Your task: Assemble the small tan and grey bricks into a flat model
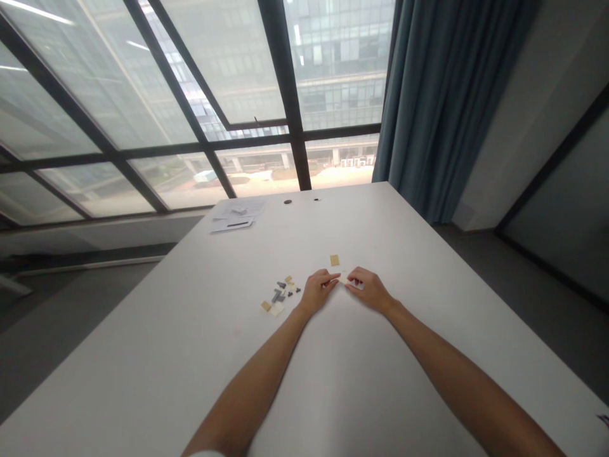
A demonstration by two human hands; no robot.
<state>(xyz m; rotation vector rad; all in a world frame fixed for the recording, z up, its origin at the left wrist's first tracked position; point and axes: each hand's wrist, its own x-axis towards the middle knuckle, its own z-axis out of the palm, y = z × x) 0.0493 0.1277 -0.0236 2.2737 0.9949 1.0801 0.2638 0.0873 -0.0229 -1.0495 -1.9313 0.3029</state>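
You have both hands over the white table [333,381], close together, with a small pale piece [343,278] between your fingertips. Your right hand [368,288] pinches it at its right side, thumb and fingertips drawn together. Your left hand [318,290] has its forefinger stretched out to the left side of the piece, its thumb just below; you cannot tell from here whether those fingers grip it or merely touch it.

Just beyond your hands a tan plate [334,260] lies flat on the table. To the left of your left hand, well within reach, is a loose scatter of bits [276,296] in grey, black, tan and cream, some touching, some apart.

Towards the far left corner you have overlapping papers [234,213], the nearest bearing a dark strip [238,224]; any print on them is too faint to read. A dark purple mark [603,419], cut off by the right edge of the view, may be lettering, but it cannot be made out. Beyond the table stand the window [228,57] and, at its right, a blue curtain [428,101].
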